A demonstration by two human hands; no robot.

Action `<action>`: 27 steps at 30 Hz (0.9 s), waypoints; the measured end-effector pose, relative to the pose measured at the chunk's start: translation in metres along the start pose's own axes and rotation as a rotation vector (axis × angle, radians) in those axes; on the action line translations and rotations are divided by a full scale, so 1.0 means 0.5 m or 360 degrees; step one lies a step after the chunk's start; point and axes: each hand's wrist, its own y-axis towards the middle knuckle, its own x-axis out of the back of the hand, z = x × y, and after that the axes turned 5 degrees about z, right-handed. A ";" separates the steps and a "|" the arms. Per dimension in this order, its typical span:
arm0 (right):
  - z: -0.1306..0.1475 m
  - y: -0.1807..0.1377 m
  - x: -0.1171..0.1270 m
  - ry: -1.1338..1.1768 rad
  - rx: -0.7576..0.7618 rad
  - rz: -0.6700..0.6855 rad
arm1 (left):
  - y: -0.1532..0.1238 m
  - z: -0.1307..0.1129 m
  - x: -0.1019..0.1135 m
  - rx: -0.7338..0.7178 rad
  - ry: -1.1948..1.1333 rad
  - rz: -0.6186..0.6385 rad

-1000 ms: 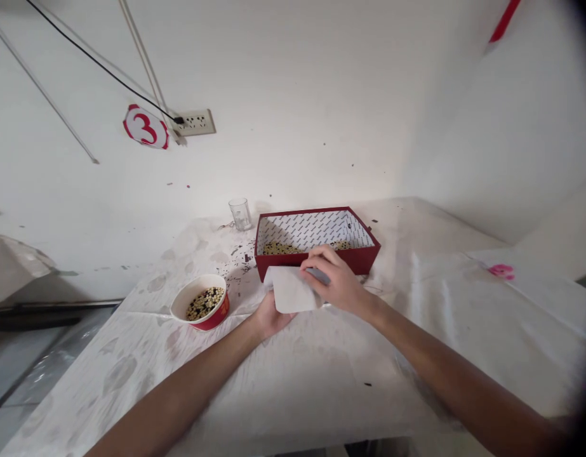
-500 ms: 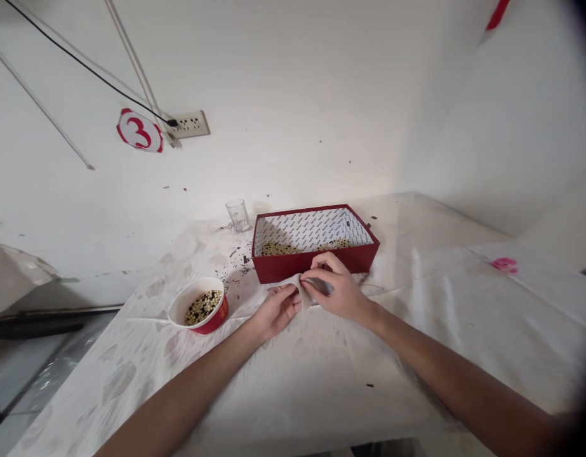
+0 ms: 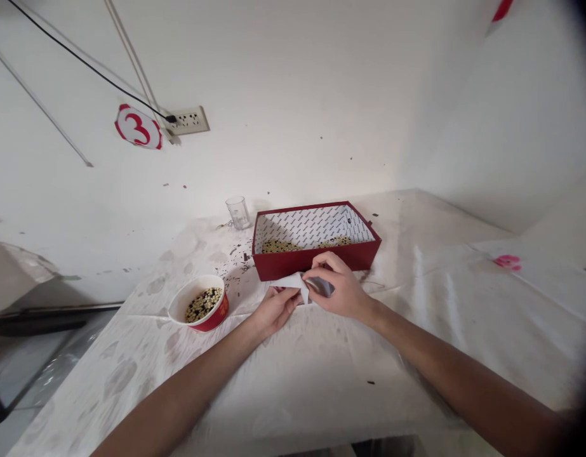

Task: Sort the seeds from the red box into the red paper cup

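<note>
Pale sheet: the whitish, thin, paper-like sheet (image 3: 291, 280) is bent, a narrow wedge tapering toward 9 o'clock, with a short flap hanging at 6 o'clock and a greyer area beside the right fingers.
Where: held above the counter (image 3: 331, 381), just in front of the red box (image 3: 316, 261), which lies at 12 o'clock from it; the red-and-white bowl (image 3: 219, 312) is at 9 o'clock.
Left hand: its grip (image 3: 276, 310) is clamped on the sheet, thumb uppermost.
Right hand: its grip (image 3: 339, 289) pinches the sheet from the 3 o'clock side.
Since a second ago: the broad, round-cornered face then in view is folded away, and the left fingers, mostly covered then, now show; box and bowl have stayed put.
</note>
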 end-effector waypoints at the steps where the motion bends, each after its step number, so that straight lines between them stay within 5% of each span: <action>1: 0.000 0.000 -0.001 -0.0027 -0.0003 -0.0008 | 0.001 0.001 0.000 -0.0008 0.0011 0.0013; 9: 0.006 0.003 -0.002 -0.0199 -0.0026 0.0004 | 0.002 -0.001 -0.007 0.0004 0.0160 0.0096; 18: 0.012 0.001 -0.004 0.0011 0.0001 -0.0048 | 0.000 0.001 0.010 0.0093 0.0031 -0.0126; 27: 0.012 0.001 -0.004 0.0053 -0.0024 -0.0078 | -0.006 -0.009 -0.002 0.0074 -0.0058 -0.0025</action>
